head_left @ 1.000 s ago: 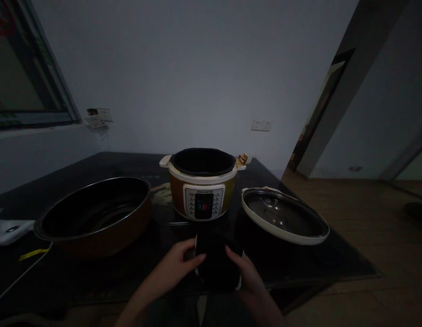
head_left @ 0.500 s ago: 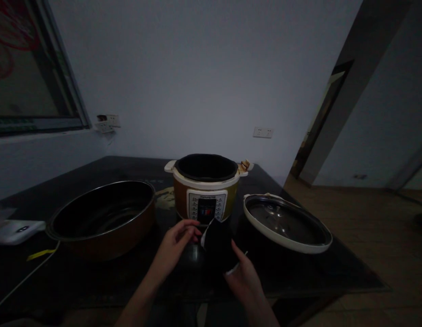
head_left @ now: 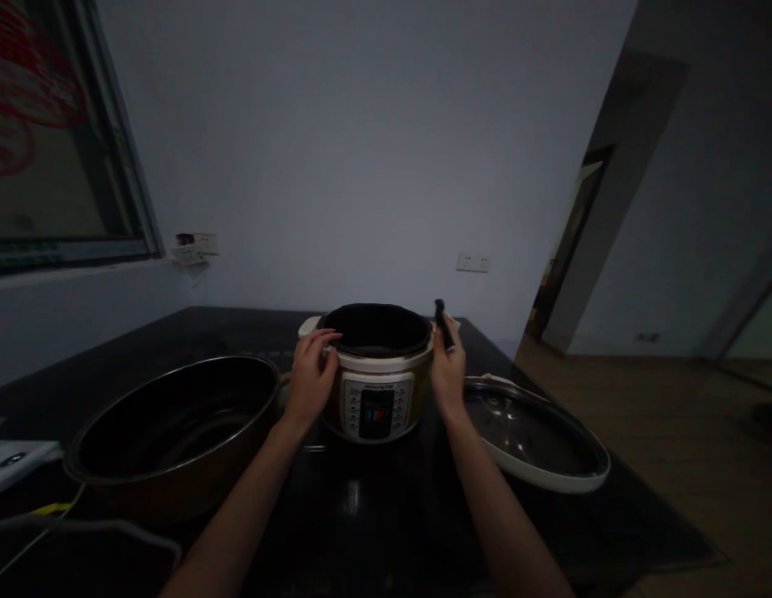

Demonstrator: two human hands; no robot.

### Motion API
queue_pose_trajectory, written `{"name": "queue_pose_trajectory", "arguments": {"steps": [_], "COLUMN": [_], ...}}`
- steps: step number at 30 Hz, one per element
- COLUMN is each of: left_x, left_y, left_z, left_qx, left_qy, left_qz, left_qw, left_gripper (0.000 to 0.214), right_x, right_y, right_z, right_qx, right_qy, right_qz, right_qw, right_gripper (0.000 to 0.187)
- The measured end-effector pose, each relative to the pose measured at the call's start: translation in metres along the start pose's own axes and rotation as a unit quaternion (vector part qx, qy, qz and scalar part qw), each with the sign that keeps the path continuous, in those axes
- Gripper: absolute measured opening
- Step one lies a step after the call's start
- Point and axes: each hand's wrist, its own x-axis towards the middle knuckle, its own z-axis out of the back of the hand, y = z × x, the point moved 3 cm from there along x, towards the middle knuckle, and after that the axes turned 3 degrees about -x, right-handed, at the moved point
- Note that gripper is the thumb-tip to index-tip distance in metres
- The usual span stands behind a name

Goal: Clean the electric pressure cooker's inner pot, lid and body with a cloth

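An electric cooker (head_left: 347, 419) with a white front panel stands in the middle of the table, its dark inner pot (head_left: 379, 328) uncovered. At the cooker's left rim, beside the white side handle, my left hand (head_left: 313, 370) has its fingers bent over the edge and its thumb on the outer wall. My right hand (head_left: 448, 370) is up at the right rim, closed on a folded black cloth (head_left: 444, 325) whose upper end sticks out above the fingers. The cooker's right handle is mostly hidden behind this hand.
A wide dark pot (head_left: 174, 477) sits at the left. On the right lies a glass lid (head_left: 541, 477) with a pale rim. A white device (head_left: 18, 465) and a cable (head_left: 112, 525) are at the far left. Wall sockets (head_left: 472, 262) are behind the black table (head_left: 373, 531).
Both hands have moved forward from in front of the cooker to its two sides. The black cloth, spread between them before, is now bunched in my right hand. The view has tilted up slightly.
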Motion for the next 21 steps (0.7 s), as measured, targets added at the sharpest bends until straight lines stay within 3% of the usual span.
{"name": "queue_pose_trajectory", "arguments": {"steps": [4,10,13,16,21], "left_x": [-0.002,-0.005,-0.005,-0.007,-0.013], "left_y": [0.013,0.019,0.017,0.016,0.020], "left_z": [-0.006,-0.005,-0.005,-0.006,-0.006], "left_qx": [0.010,0.017,0.028,0.042,0.041], "left_qy": [0.016,0.033,0.047,0.052,0.076], "left_qz": [0.001,0.005,-0.002,-0.013,-0.025], "left_qw": [1.000,0.999,0.998,0.998,0.996], "left_gripper": [0.027,0.030,0.030,0.031,0.037], "right_x": [-0.011,-0.029,-0.029,-0.023,-0.002], "right_y": [-0.008,0.005,0.022,0.040,0.061], "right_z": [-0.018,-0.019,-0.025,-0.036,-0.060], "right_qx": [-0.107,-0.246,-0.366,-0.463,-0.498], "right_qy": [0.086,0.160,0.215,0.305,0.440], "right_qz": [0.065,0.118,0.130,0.095,0.023], "right_qw": [0.988,0.948,0.896,0.827,0.747], "right_gripper": [0.036,0.033,0.035,0.038,0.041]}}
